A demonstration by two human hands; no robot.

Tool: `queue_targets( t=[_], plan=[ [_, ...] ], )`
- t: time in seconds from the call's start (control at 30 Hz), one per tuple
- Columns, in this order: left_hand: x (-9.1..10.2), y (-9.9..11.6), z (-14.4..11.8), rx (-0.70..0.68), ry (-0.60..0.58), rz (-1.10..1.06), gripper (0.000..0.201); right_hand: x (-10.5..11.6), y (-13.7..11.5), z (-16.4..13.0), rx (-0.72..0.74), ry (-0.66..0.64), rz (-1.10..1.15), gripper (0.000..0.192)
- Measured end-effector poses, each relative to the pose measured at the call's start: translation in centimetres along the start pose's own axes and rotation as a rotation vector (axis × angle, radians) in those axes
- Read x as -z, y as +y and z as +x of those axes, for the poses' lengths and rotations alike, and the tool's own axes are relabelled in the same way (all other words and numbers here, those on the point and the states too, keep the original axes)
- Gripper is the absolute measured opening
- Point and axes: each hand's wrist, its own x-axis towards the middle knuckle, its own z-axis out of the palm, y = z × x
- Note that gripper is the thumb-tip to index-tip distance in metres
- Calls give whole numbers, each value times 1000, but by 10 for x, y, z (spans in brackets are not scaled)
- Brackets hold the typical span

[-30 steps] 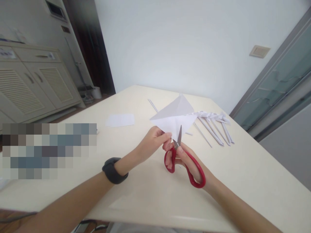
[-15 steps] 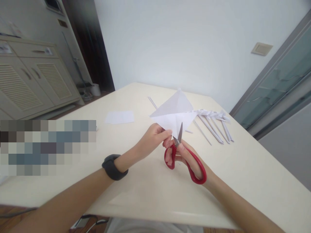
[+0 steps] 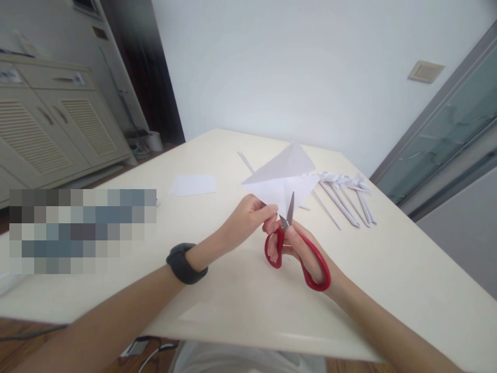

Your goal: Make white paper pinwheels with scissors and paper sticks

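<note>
My left hand [image 3: 261,213] pinches the lower left edge of a creased white sheet of paper [image 3: 277,189], holding it above the table. In my right hand [image 3: 301,243] are red-handled scissors [image 3: 319,264], with my fingers through the loops. Their blades stand apart at the paper's lower corner, one blade in front of the sheet. Whether they touch the paper I cannot tell. Behind and to the right lie several rolled white paper tubes [image 3: 341,204] with crumpled or folded white paper [image 3: 345,180] at their upper ends.
A flat white piece of paper [image 3: 193,184] lies on the cream table [image 3: 233,295], left of my hands. Thin paper sticks [image 3: 246,161] rest behind the sheet. A blurred-out patch [image 3: 85,228] covers the table's left side. A white wall [image 3: 279,72] stands behind the table.
The view has shifted slightly. My hands, the paper and the scissors keep nearly the same arrangement; the scissor blades are still apart.
</note>
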Motion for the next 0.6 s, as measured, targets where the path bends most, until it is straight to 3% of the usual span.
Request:
queue_targets(
  t=[0.6],
  plan=[
    [0, -2, -1, -1, 8, -12, 36, 0, 3, -1, 5, 49, -7, 27]
  ],
)
